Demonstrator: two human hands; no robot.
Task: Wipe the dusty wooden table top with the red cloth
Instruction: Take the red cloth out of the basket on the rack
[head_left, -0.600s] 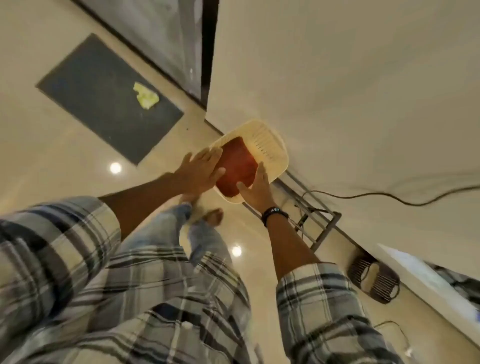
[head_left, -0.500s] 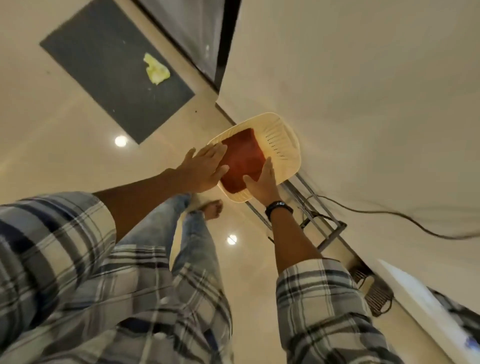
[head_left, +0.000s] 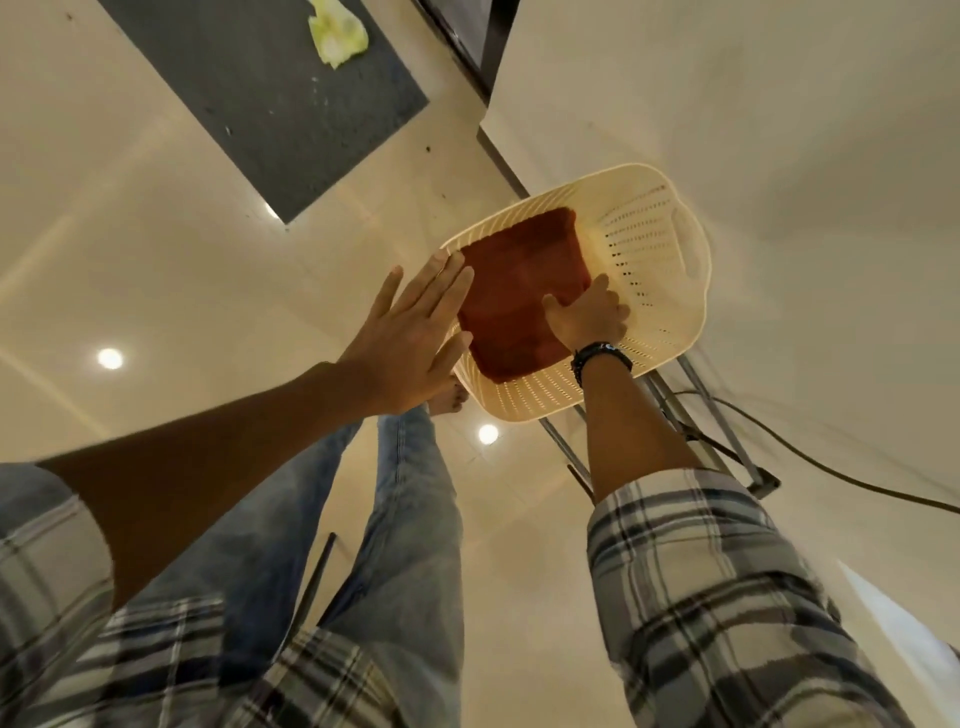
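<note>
no brand, label or writing can be read on anything in view. the red cloth (head_left: 522, 296) is seen lying folded in the cream perforated basket (head_left: 647, 244), filling the half nearer the person. the right hand (head_left: 589, 317) is laid on the cloth's right edge with its fingers curled down; whether the cloth is actually pinched cannot be told. the left hand (head_left: 410, 332) is held flat with fingers spread, against the basket's left rim and the cloth's left edge, gripping nothing. bare basket floor is left beyond the right hand. open tiled floor (head_left: 182, 291) is seen left of the left hand, with a dark mat (head_left: 270, 98) further off
</note>
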